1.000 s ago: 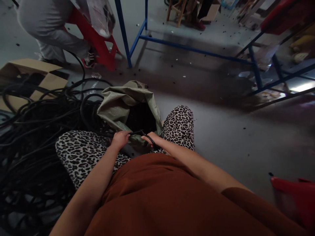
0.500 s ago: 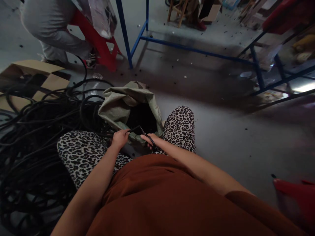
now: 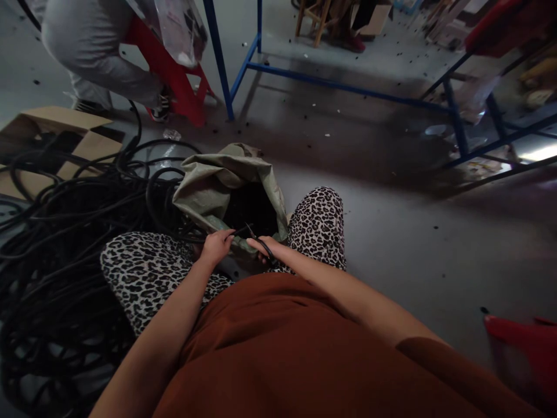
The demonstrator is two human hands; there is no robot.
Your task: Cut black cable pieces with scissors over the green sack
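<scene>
Between my knees stands a greenish woven sack (image 3: 204, 186), its mouth wide and dark material inside. My left hand (image 3: 217, 246) is closed on a black rubber cord (image 3: 241, 231), whose end sticks out over the sack's near rim. Close to it, my right hand (image 3: 265, 248) grips a pair of scissors (image 3: 266, 248) by the black handles. The blades point up and left, right at the cord's end; whether they touch it I cannot tell. More of the same black cord (image 3: 87, 203) lies in a big tangled heap to my left.
An open cardboard box (image 3: 82, 118) sits at the far left, partly under the cord. Past it, a person in grey trousers (image 3: 100, 52) is by a red stool (image 3: 174, 87). A blue metal frame (image 3: 326, 84) spans the back. Something red (image 3: 522, 348) is at the lower right.
My left hand has shifted slightly right, toward the scissors, with the cord. The scissors have moved a little. At the upper left, the person's foot and a strand of cord have shifted.
</scene>
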